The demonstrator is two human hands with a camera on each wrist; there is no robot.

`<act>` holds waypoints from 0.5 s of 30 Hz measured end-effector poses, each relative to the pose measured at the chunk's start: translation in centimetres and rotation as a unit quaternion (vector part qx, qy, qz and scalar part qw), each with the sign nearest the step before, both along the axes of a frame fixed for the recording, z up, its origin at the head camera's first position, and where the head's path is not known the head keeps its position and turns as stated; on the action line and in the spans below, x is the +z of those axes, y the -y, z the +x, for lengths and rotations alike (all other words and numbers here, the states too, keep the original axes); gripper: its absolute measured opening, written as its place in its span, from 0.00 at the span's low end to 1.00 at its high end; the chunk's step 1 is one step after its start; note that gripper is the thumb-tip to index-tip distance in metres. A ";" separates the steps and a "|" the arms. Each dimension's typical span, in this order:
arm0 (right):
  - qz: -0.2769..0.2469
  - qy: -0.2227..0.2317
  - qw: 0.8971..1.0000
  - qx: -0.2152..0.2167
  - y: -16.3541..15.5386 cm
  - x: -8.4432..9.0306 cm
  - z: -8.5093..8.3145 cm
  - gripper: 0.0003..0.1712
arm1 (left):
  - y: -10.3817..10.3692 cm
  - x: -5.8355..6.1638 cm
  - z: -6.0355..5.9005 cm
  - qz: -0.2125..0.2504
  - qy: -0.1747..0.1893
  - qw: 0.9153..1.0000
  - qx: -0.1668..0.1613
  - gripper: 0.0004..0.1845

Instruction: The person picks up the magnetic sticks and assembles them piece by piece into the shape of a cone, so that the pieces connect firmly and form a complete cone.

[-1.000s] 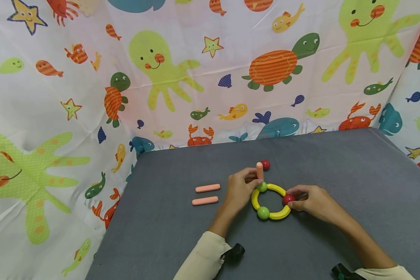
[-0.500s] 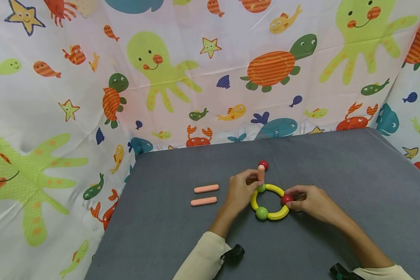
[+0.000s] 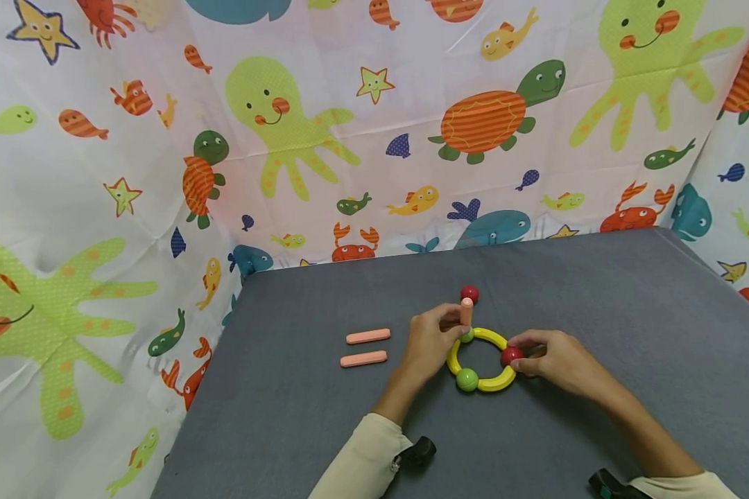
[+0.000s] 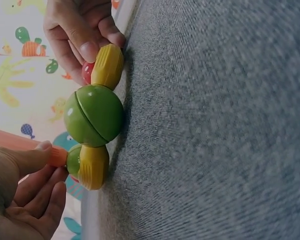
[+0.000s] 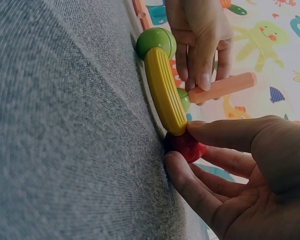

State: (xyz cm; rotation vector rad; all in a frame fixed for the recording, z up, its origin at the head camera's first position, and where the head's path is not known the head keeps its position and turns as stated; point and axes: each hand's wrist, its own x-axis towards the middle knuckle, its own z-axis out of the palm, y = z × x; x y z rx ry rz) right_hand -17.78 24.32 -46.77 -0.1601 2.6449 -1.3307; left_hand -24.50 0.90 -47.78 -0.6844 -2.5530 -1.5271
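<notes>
Three curved yellow sticks with a shiny, plastic look make part of a round ring that lies on the grey cloth-topped table. Little ridges run along the yellow sticks in the wrist views. Three balls join them up: a shiny green near ball, with a thin line round it, a green far ball and a shiny red side ball.

A straight light pink stick with flat sides and a blunt end stands nearly upright, its bottom touching the green far ball. The left hand has a narrow grip, thumb and fingers pinching this stick low down. The right hand has a narrow grip too, holding the red side ball between thumb and finger.

A loose red ball sits just past the ring. Two more pink sticks lie side by side, not touching, left of the left hand.
</notes>
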 end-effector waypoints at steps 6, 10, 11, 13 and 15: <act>0.001 0.002 1.000 0.000 0.0 0.0 0.0 0.21 | 0.7 -0.2 0.3 0.018 0.009 1.000 -0.006 0.17; 0.004 0.003 1.000 0.001 0.0 0.0 0.0 0.22 | 2.0 -0.5 0.7 0.018 0.015 1.000 -0.006 0.18; 0.004 0.004 1.000 0.002 0.0 0.0 0.0 0.22 | 2.4 -0.5 0.9 0.017 0.015 1.000 -0.005 0.18; 0.004 0.005 1.000 0.002 0.0 0.0 0.0 0.23 | 3.2 -0.4 1.2 0.015 0.013 1.000 -0.002 0.17; 0.004 0.005 1.000 0.002 0.0 0.0 0.0 0.23 | 4.2 -0.3 1.4 0.014 0.012 1.000 0.004 0.17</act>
